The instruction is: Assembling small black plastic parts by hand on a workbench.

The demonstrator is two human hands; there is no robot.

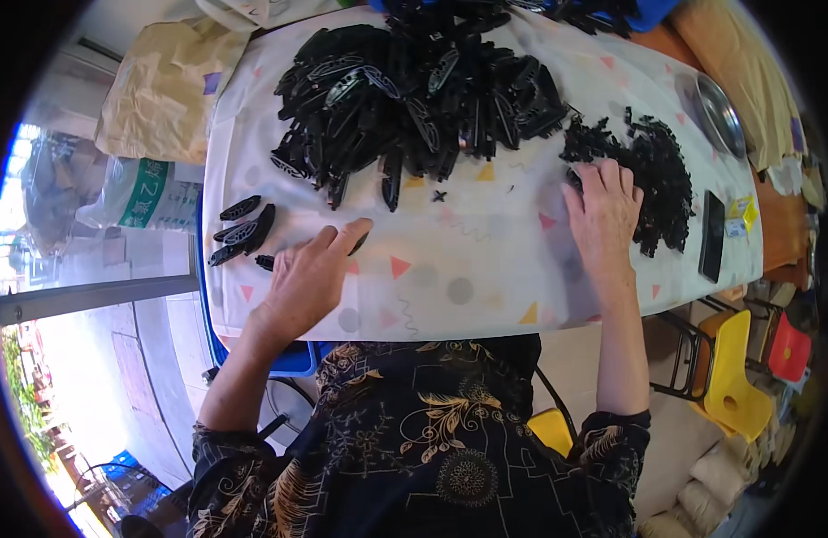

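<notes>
Left hand (pixel 311 273): over the near left part of the table (pixel 485 309), fingers pointing right; grip closed on an elongated black part (pixel 361 242), largely hidden, its end showing beyond the index finger.

Right hand (pixel 604 202): fingers bent downward at the left edge of a heap of small black pieces (pixel 665 184), touching it; cannot tell whether the grip is closed on any piece.

Black plastic housings (pixel 414 108), one large heap: elongated, some with openwork patterns; piled at the far middle of the table.

Loose group of black housings (pixel 245 235): lying on the left of the table, beyond the left hand. One further dark piece (pixel 265 262): just beside that hand, partly covered.

Small black cross-shaped piece (pixel 440 196): alone, just below the large heap.

Table covering: white, printed with coloured triangles, grey dots and squiggles.

Black rectangular object (pixel 711 238): right side of the table, next to a yellow-and-white packet (pixel 744 215).

Round metal dish (pixel 720 117): far right edge.

Brown paper bag (pixel 158 90): by the far left corner.

Yellow chair (pixel 738 377): right, on the floor; red chair (pixel 790 348) beyond it.
</notes>
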